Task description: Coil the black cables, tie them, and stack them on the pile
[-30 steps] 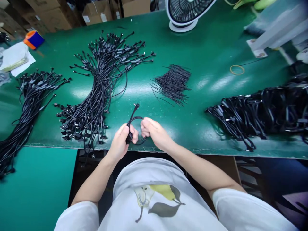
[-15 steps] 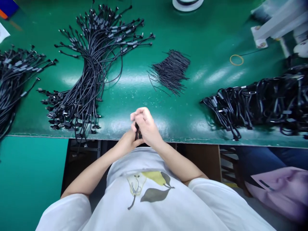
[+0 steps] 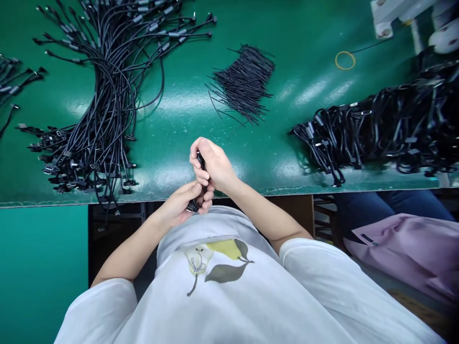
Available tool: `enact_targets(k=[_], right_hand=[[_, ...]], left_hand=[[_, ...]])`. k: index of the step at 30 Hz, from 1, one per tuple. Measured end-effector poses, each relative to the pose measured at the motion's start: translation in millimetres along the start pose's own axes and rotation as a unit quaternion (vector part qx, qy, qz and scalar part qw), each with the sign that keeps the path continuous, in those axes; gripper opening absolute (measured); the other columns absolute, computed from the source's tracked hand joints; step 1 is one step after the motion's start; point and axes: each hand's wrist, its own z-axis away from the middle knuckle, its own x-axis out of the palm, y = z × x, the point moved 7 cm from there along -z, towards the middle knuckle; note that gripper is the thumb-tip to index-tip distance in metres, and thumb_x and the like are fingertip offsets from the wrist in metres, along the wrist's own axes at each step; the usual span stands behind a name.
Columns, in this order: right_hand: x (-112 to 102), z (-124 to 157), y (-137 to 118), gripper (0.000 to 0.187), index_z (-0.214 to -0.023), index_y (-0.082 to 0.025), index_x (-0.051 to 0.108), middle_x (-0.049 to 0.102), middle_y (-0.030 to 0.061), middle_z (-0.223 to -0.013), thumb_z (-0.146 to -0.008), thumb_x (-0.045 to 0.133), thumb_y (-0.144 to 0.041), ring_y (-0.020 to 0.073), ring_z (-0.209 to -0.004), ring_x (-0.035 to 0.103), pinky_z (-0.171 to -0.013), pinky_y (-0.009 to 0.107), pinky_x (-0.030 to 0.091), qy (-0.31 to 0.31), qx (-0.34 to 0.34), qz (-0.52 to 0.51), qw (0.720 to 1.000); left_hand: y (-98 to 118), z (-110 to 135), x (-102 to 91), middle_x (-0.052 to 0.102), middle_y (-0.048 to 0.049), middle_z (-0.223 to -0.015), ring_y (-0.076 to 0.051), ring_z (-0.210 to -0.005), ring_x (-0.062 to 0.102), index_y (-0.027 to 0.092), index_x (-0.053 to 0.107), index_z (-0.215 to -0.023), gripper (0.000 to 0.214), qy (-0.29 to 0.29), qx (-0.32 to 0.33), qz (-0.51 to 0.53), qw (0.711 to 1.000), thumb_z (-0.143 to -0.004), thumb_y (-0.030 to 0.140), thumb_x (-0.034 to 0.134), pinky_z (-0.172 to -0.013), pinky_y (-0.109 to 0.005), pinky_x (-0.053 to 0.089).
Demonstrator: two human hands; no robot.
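Note:
A folded black USB cable is gripped between my two hands at the table's front edge, mostly covered by the fingers. My left hand closes round its lower end, where a metal plug shows. Higher up, my right hand wraps its fingers about the upper part. Beyond the hands lies a pile of short black ties. On the left spreads a large loose bunch of black cables with plugs at both ends.
Folded cable bundles line the right side of the green table. A yellow ring lies near a white metal fixture. More cables are at the far left. Another person's pink garment shows at lower right.
The view has shifted, so the table's items appear higher and further left. My right hand has turned and closed round the cable's upper part; more of the cable and its plug now shows.

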Motion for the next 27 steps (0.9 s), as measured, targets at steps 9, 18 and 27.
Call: enact_targets(k=[9,18,27], right_hand=[[-16,-6,-3,0.04,-0.079,-0.019,0.045,0.045,-0.0086,-0.065,-0.088,0.057,-0.056,0.0011,-0.043,0.045,-0.04,0.013,0.04,0.06,-0.044,0.031,0.997],[-17,-4,-18,0.039,-0.08,-0.021,0.045,0.032,-0.0115,-0.054,-0.093,0.047,-0.058,0.0013,-0.035,0.017,-0.032,0.015,0.016,0.082,-0.027,0.002,0.996],[-22,11,-38,0.04,-0.081,-0.017,0.057,0.06,0.0023,-0.073,-0.103,0.031,-0.038,0.0095,-0.067,0.056,-0.068,0.023,0.046,0.089,-0.352,0.495,0.789]], left_hand=[[-1,-10,-9.5,0.038,0.0049,-0.061,-0.005,-0.049,0.039,0.011,0.061,-0.082,0.032,0.035,-0.005,0.012,0.999,-0.075,0.037,0.079,-0.042,-0.014,0.034],[2,-16,-5.7,0.039,0.0054,-0.059,-0.005,-0.047,0.037,0.011,0.064,-0.083,0.037,0.046,0.008,-0.007,0.999,-0.077,0.045,0.076,-0.041,-0.015,0.035],[7,-24,-17.8,0.035,0.0063,-0.055,-0.005,-0.048,0.031,0.012,0.061,-0.073,0.036,0.102,0.007,-0.083,0.991,-0.075,0.044,0.075,-0.044,-0.016,0.031]])
